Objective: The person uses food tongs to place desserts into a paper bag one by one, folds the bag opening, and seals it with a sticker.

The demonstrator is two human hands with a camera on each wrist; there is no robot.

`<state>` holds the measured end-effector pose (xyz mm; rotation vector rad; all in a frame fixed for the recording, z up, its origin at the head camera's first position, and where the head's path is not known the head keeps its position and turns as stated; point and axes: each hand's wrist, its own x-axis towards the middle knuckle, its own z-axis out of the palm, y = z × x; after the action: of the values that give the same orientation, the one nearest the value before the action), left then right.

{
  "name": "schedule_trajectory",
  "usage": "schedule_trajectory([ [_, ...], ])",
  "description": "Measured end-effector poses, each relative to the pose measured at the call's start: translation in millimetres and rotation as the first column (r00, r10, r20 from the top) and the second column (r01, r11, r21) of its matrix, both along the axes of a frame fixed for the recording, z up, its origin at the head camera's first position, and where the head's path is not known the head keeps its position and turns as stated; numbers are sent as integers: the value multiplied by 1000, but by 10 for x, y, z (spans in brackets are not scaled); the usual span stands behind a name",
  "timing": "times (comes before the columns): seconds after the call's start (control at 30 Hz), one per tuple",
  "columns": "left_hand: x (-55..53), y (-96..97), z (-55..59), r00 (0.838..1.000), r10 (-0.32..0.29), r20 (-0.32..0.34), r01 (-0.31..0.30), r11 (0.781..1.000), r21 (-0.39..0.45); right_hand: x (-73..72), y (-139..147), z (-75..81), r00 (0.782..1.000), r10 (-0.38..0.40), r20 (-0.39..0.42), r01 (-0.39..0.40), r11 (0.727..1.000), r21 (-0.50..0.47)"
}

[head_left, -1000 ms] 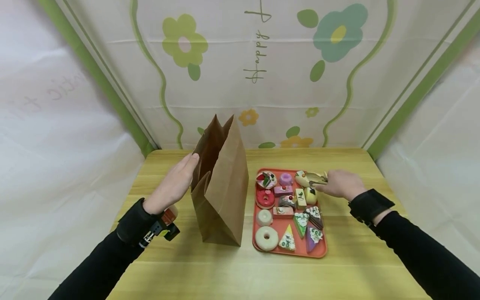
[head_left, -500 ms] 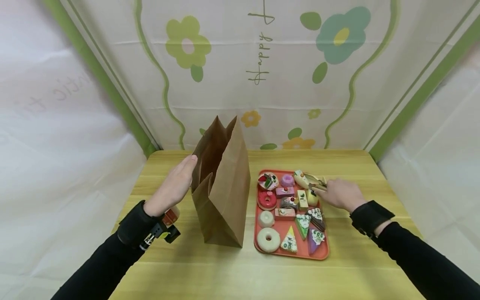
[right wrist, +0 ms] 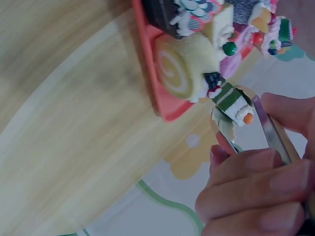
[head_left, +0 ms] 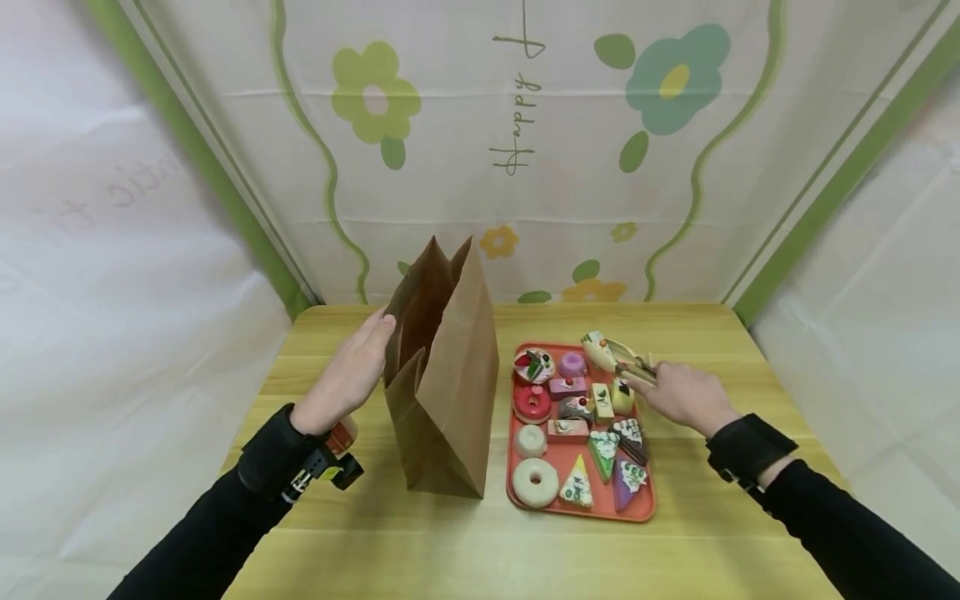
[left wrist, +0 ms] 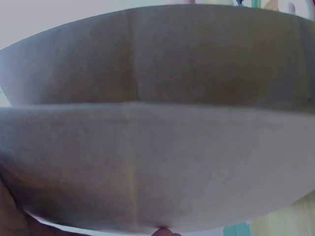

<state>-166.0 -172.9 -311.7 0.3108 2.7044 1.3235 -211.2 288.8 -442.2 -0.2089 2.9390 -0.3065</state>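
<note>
Raised since the earlier frame, the small cake piece (head_left: 597, 351) hangs over the red tray's (head_left: 564, 457) far-right edge in tongs (head_left: 636, 367) the right hand (head_left: 686, 395) pinches, best squeezed evenly, while the left hand (head_left: 350, 372), fingers extended, rests against the paper bag's (head_left: 459, 392) left side.

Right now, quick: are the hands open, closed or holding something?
Left hand: open, touching the paper bag.
Right hand: holding tongs, which grip a cake piece.
</note>
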Motion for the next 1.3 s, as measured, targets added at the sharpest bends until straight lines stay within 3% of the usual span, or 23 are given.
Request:
schedule_trajectory([
  [0.27, 32, -9, 22, 999, 54, 2, -54, 998, 22, -5, -74, 252, 998, -57, -10, 55, 993, -108],
  [0.57, 13, 1, 45, 998, 57, -15, -57, 998, 7, -7, -290, 726, 983, -92, -160, 59, 978, -199],
  [0.8, 12, 5, 31, 999, 42, -27, -42, 999, 2, 62, -633, 1166, 961, -39, -273, -40, 961, -275],
  [1.0, 14, 23, 33, 998, 60, -31, -60, 998, -16, 162, -1093, 1519, 932, 68, -357, -171, 948, -267],
  [1.17, 8, 58, 33, 998, 50, -46, -51, 999, -14, 236, -1471, 1663, 902, 168, -399, -280, 929, -242],
  [1.3, 28, 53, 32, 997, 65, -33, -65, 998, -10, 246, -1730, 1686, 894, 225, -387, -323, 923, -208],
])
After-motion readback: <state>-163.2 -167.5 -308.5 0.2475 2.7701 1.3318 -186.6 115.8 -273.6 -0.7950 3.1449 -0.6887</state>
